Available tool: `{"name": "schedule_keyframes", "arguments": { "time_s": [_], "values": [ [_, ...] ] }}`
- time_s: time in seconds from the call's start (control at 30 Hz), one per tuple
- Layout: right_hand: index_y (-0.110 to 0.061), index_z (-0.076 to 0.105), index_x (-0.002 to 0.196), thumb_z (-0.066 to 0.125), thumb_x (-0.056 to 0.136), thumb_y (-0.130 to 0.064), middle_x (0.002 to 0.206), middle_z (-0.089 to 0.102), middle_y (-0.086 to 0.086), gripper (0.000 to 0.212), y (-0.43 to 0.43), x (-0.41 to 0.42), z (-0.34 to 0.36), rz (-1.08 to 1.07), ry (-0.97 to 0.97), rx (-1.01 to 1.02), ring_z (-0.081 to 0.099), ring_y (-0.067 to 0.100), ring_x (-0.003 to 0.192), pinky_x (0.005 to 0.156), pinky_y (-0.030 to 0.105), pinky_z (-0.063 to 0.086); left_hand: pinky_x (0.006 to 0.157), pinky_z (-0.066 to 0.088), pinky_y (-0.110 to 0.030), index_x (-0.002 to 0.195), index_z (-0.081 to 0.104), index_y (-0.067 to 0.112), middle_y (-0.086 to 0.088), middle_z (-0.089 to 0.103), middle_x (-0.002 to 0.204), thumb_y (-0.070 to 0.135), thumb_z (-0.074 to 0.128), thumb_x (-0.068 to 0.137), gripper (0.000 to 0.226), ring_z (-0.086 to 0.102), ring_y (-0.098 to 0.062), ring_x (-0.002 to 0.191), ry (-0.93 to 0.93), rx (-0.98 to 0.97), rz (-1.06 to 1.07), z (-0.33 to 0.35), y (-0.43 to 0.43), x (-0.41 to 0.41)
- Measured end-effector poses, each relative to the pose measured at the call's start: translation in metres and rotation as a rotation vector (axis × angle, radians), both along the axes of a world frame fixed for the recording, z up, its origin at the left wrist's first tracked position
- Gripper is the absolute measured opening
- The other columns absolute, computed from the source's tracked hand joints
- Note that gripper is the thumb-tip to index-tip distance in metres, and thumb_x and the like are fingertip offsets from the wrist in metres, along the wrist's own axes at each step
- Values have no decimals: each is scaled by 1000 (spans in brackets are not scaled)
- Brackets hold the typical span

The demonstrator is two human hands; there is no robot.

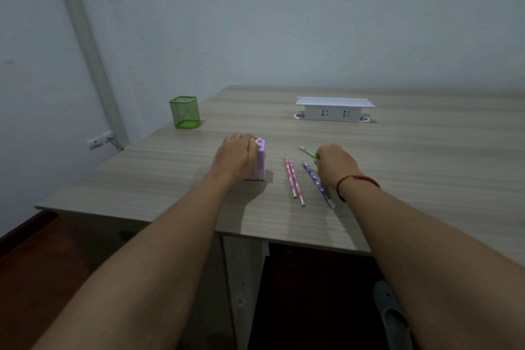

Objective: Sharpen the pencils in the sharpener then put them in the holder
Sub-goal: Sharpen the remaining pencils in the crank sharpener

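A lilac block-shaped sharpener (260,159) stands on the wooden table (426,165), and my left hand (237,158) lies over its left side and top, gripping it. My right hand (335,165) is closed on a green pencil (307,152), whose tip points up and left, toward the sharpener. Two pink pencils (294,180) lie side by side between my hands. A purple pencil (316,183) lies just right of them, partly under my right wrist. The green mesh holder (184,112) stands empty near the table's far left edge.
A white pop-up socket box (335,109) sits at the back middle of the table. The table's left edge runs diagonally close to the holder. A wall socket with a plug (99,140) is on the left wall. A grey slipper (393,318) shows below the table.
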State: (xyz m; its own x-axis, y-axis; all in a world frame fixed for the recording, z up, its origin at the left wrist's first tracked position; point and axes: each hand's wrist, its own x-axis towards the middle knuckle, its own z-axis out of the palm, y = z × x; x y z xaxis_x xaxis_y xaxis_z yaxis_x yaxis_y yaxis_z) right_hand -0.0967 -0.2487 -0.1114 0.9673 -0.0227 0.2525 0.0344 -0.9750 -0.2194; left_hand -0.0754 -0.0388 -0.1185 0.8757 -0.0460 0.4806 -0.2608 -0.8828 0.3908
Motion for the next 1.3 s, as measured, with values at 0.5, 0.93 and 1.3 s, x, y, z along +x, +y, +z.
{"name": "schedule_keyframes", "arguments": {
  "time_s": [0.5, 0.93, 1.3],
  "values": [
    [-13, 65, 86, 49, 97, -3, 98, 55, 8, 22, 29, 2, 17, 294, -58, -232, 60, 25, 92, 77, 30, 46, 95, 39, -39, 106, 63, 3, -18, 64, 110, 14, 34, 99, 32, 53, -32, 105, -33, -22, -28, -1, -1, 3],
    [0, 66, 112, 48, 100, -18, 118, 64, 18, 28, 83, 14, 28, 324, -26, -195, 62, 33, 107, 87, 35, 46, 94, 34, -39, 102, 64, -1, -20, 64, 109, 10, 34, 99, 31, 54, -33, 104, -75, 59, -62, 4, 0, 1],
    [-15, 20, 152, 66, 80, 2, 151, 27, 9, 87, 99, 1, 31, 556, 73, -150, 47, 35, 130, 104, 45, 44, 92, 48, -38, 110, 62, 4, -19, 65, 115, 8, 40, 93, 28, 59, -33, 108, 207, -209, -30, -13, 44, -16]
  ]
}}
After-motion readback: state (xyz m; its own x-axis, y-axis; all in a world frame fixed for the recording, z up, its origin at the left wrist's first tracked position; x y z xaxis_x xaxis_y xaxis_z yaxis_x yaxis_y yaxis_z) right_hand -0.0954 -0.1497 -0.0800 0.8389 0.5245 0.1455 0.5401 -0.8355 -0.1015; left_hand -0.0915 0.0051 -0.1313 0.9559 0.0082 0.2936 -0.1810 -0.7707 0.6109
